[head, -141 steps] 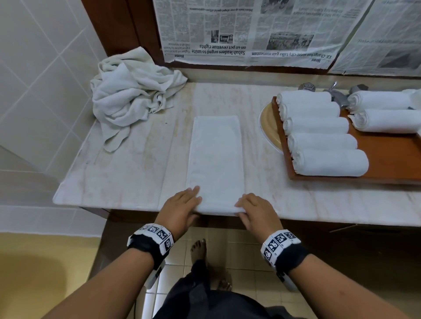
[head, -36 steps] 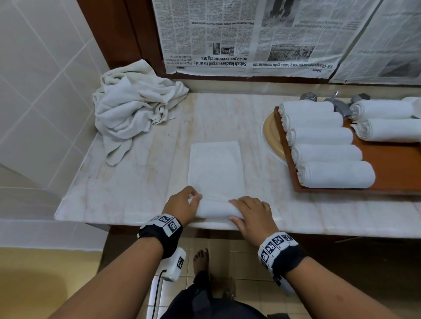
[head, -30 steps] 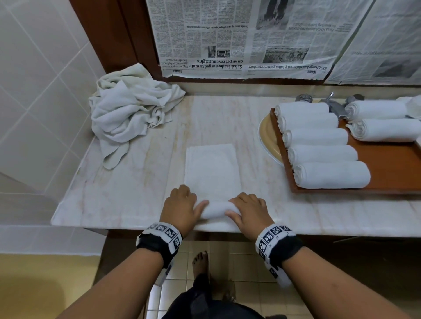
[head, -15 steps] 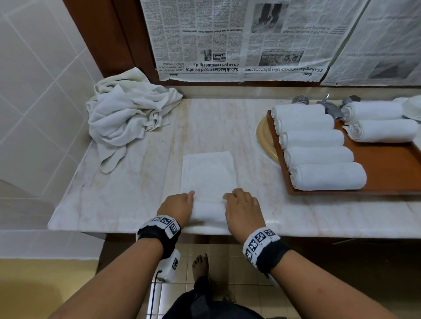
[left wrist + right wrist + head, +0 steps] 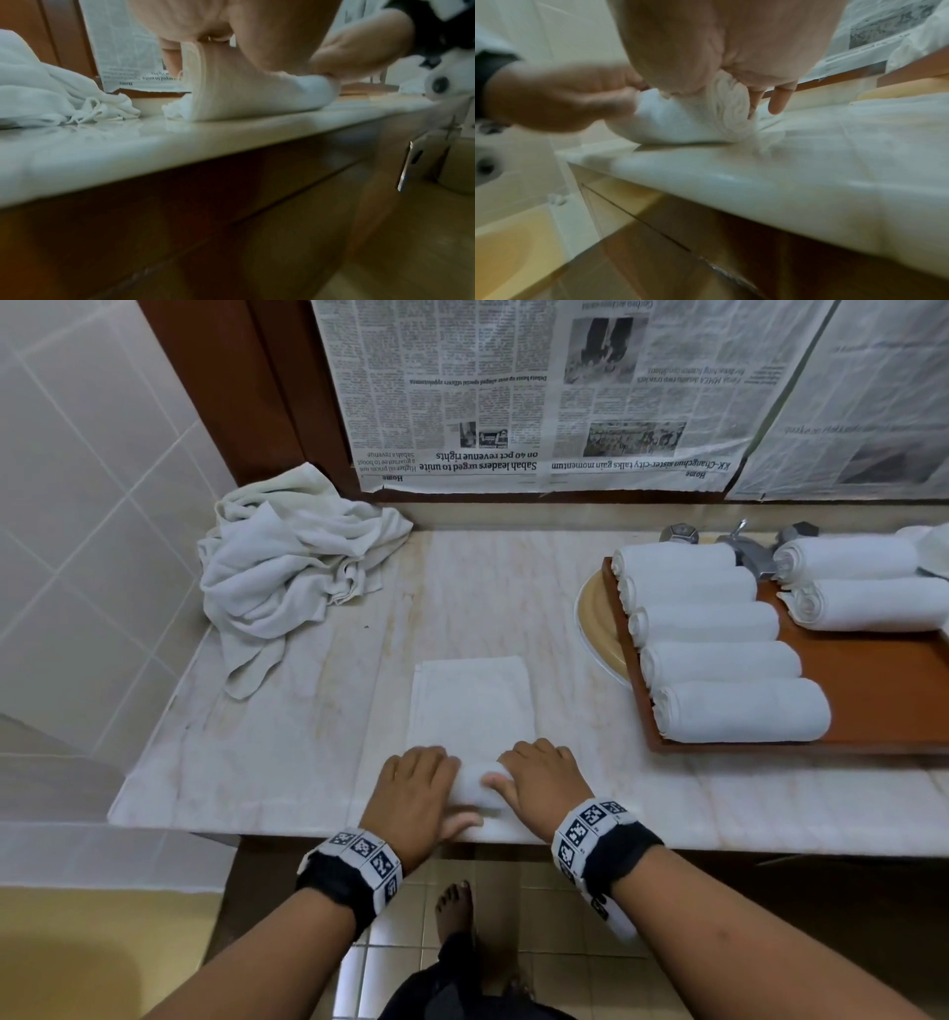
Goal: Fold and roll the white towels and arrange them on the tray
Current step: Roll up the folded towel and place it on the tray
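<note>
A newspaper sheet (image 5: pixel 524 392) hangs upside down on the far wall above the worktop (image 5: pixel 488 603). Its bold headlines read "Sabah leaders urged to unite on 40 pct revenue rights" and "KK-Changchun sister-city talks gain momentum". The word "Home" stands at the sheet's lower left and lower right corners. The smaller print is too small to read.

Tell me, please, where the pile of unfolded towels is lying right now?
In the head view, the pile of unfolded towels sits at the counter's far left corner, against the tiled wall.
</note>
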Demonstrator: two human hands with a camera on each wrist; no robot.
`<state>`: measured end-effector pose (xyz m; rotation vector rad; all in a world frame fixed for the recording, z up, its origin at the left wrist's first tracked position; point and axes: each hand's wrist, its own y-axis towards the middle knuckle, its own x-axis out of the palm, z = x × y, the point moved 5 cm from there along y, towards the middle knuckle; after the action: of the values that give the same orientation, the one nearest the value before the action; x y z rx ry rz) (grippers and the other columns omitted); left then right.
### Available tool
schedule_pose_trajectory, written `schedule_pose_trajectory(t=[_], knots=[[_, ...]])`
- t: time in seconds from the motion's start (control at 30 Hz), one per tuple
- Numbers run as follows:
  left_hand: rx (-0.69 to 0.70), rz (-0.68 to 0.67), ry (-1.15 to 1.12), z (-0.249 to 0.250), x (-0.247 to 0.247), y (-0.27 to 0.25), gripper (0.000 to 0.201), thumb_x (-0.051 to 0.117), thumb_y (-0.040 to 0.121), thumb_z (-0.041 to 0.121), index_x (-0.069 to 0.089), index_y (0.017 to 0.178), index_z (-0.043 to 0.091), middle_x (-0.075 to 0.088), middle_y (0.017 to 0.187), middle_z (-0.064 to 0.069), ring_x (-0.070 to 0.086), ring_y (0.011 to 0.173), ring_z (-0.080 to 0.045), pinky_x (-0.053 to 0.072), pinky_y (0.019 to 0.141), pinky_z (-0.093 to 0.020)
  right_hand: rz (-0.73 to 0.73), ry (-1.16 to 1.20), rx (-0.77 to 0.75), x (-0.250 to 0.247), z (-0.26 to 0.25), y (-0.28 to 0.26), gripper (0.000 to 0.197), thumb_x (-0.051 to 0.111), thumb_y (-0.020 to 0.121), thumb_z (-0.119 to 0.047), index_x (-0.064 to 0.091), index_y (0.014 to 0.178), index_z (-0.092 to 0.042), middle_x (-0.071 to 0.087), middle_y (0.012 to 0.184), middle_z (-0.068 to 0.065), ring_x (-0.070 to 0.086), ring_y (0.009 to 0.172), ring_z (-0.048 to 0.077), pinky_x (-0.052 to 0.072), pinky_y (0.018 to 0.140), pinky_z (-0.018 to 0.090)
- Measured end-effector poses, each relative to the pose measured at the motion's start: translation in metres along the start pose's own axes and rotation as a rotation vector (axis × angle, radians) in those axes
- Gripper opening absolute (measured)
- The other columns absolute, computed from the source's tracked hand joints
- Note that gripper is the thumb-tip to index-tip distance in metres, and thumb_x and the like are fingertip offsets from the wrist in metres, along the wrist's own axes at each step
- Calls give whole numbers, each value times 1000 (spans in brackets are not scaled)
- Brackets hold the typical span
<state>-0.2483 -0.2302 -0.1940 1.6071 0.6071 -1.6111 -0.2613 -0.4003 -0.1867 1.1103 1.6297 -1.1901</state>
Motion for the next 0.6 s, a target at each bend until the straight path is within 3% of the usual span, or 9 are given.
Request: schedule_pose_trajectory(t=[0.1,0.23,0.33,0.37,0.43,0.5,0.6], knots=[[-20,-17,56,-5,10,-12,58,38,86,65,52,108,14,58,101,-10,57,86,-29,50,70,-39,-52,-25,-15,-6,-7,4,42,19,107,-38,59,109,-24,64,103,2,58,100,27,39,90,42],[-58,-30,106,-6,8,-6,67,34,87,70,61,87,9,58,89,-13,54,76,-31,45,59,-38,-13,33,76,-2,-7,4,40,16,107,-35,52,111,-19,65,94,2,60,82,28,40,85,40],[-86,-124,41,-9,7,4,74,21,91,74,60,78,11,58,76,-7,54,67,-28,40,52,-33,19,75,145,-2,-5,-1,22,28,104,-26,47,114,-17,63,94,1,57,76,27,39,79,38],[-94,-147,9,-9,6,8,77,15,92,74,59,78,12,58,74,-5,55,66,-26,39,52,-31,32,46,130,-3,-7,-4,18,37,100,-21,46,115,-17,60,102,3,58,81,27,39,79,38],[-159,-204,-77,-10,5,16,78,7,92,73,59,84,15,60,80,-3,56,75,-24,41,59,-31,72,-83,71,-3,-16,-13,35,60,83,-17,51,117,-18,54,109,5,57,90,27,41,81,39],[-258,-255,-175,-13,7,25,64,14,98,61,59,84,18,62,85,-2,57,81,-22,46,70,-34,116,-189,39,5,-27,-23,54,79,59,-19,63,111,-14,57,100,7,57,84,26,47,73,39],[-377,-311,-248,-16,7,34,58,18,104,49,62,84,17,66,86,-3,61,83,-22,48,77,-35,200,-238,33,19,-33,-34,62,84,51,-16,70,111,-7,61,92,8,58,77,26,50,65,38]])
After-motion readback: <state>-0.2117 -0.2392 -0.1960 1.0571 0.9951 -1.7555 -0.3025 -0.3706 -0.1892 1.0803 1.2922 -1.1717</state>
